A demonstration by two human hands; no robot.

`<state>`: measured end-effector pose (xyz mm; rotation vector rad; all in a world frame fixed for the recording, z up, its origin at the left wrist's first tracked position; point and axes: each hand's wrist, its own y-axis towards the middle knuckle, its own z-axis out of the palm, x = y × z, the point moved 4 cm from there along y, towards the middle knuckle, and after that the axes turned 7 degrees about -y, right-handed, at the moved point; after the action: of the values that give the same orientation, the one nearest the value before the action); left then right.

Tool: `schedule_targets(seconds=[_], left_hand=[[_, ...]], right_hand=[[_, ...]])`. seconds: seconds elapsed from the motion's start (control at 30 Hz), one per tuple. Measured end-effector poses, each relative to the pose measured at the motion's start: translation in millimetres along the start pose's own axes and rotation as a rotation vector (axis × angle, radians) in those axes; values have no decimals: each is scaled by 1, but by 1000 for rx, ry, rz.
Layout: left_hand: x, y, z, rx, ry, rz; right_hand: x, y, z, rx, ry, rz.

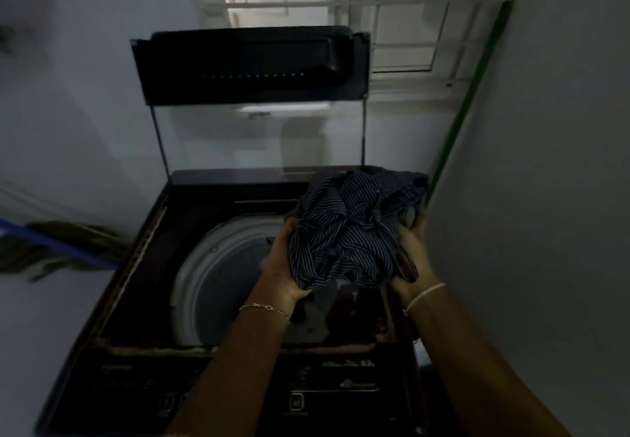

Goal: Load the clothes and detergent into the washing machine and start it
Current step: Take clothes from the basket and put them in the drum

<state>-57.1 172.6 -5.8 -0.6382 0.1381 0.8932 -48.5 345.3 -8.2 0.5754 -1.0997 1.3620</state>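
the crumpled bundle of dark navy clothes [351, 228] with thin pale stripes is up in the air between both my hands, over the right half of the open tub and not yet inside it. my left hand [284, 266] cups its left side from below, fingers curled up into the cloth. my right hand [412, 259] grips the right side, fingers bent round a fold and partly buried in the fabric. a dark strap or loop hangs from the bundle across my right wrist.

a thin silver chain bracelet [266, 308] sits on my left wrist and a pale thread band [424, 296] on my right.

below the bundle is the dark top-loading washing machine [136, 266], with its round pale grey plastic tub rim [204, 266] showing to the left of my hands. under the bundle, at the near right of the opening, lies something dark and reddish. it is too dim to tell what. the machine's clear-paned lid with a black top frame [249, 64] stands upright at the back. the black control panel [306, 389] with faint pale markings runs along the near edge, under my forearms.

a bright green pole [470, 95] leans against the pale wall on the right, just beside the machine. behind the lid is a window with white metal bars [375, 3]. on the left, by the machine's side, a blue handle [68, 249] crosses some olive bristles or cloth, blurred.
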Motion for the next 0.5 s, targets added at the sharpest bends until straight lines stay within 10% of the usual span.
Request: schedule_targets(seconds=[0.5], left_hand=[[-142,18,-157,-275,139,38]], right_hand=[[-132,61,142,-146,123,327]])
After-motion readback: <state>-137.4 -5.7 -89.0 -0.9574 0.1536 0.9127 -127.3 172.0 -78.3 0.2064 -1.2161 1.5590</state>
